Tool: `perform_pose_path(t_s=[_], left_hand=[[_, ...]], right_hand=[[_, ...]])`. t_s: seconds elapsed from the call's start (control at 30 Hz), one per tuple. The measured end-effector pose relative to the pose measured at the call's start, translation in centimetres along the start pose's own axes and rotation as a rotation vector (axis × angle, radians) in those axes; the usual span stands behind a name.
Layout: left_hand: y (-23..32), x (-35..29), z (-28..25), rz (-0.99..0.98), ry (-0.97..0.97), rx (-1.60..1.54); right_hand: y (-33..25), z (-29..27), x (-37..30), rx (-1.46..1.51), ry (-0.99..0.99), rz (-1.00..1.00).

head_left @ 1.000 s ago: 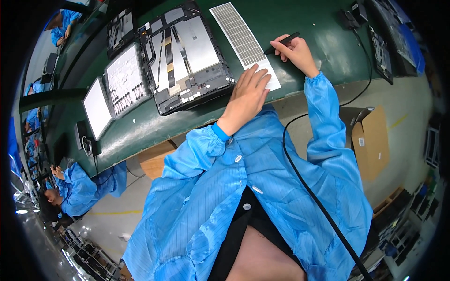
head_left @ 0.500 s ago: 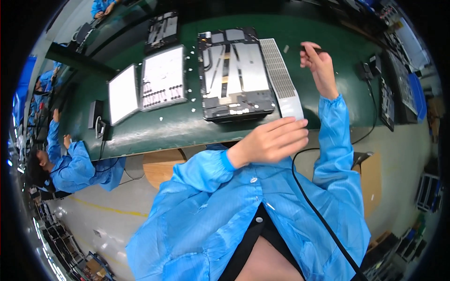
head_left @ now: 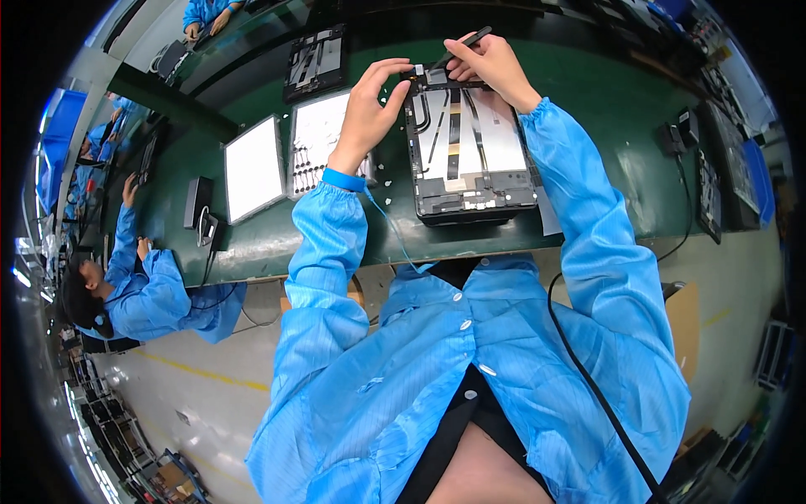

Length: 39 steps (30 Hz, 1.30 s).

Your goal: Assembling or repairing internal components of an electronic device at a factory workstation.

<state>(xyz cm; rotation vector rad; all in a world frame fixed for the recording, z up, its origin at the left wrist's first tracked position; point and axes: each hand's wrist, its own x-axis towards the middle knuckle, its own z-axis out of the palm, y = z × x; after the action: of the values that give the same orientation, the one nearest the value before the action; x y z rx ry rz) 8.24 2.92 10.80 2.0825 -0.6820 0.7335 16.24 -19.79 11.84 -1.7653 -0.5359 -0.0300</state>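
An opened tablet, with silver battery panels, black ribbon strips and a black frame, lies in front of me on the bench. At its far edge my right hand pinches black tweezers, whose tips point down at the tablet's top end. My left hand is beside the far left corner, fingers stretched and thumb apart. Its fingertips are at the corner; whether they press on it I cannot tell. A blue band with a cord circles the left wrist. Under my right forearm a pale label sheet is mostly hidden.
Left of the tablet lie a clear-edged tray with small black parts and a white panel. Another opened tablet lies behind them. A black adapter is farther left. A co-worker sits at the left. Cabled black boxes lie right.
My left hand has gone from the label sheet's near end to the tablet's far left corner. The right hand has moved left with the tweezers to the tablet's far edge. The view has shifted.
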Motion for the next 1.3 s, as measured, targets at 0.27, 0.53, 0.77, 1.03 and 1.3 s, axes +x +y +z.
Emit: perform_pose_path(t_s=[0.27,0.53,0.77,1.03,1.3], left_hand=[[-0.3,0.0,0.7,0.000,-0.043,-0.002],[0.8,0.2,0.6,0.082,-0.090,0.156],[1.5,2.0,-0.2,0.312,-0.248,0.331],[16.3,-2.6,1.9,0.320,-0.286,-0.040],[15.8,-9.8,18.0,0.233,-0.683,-0.124]], right_hand=[[0.5,0.0,-0.1,-0.046,0.021,-0.002],[0.8,0.4,0.1,-0.068,0.053,-0.028],[-0.5,-0.7,-1.8,-0.002,0.288,-0.209],[5.3,-14.5,-14.9,0.071,0.376,0.017],[8.9,-12.9,-22.4,0.189,0.303,0.236]])
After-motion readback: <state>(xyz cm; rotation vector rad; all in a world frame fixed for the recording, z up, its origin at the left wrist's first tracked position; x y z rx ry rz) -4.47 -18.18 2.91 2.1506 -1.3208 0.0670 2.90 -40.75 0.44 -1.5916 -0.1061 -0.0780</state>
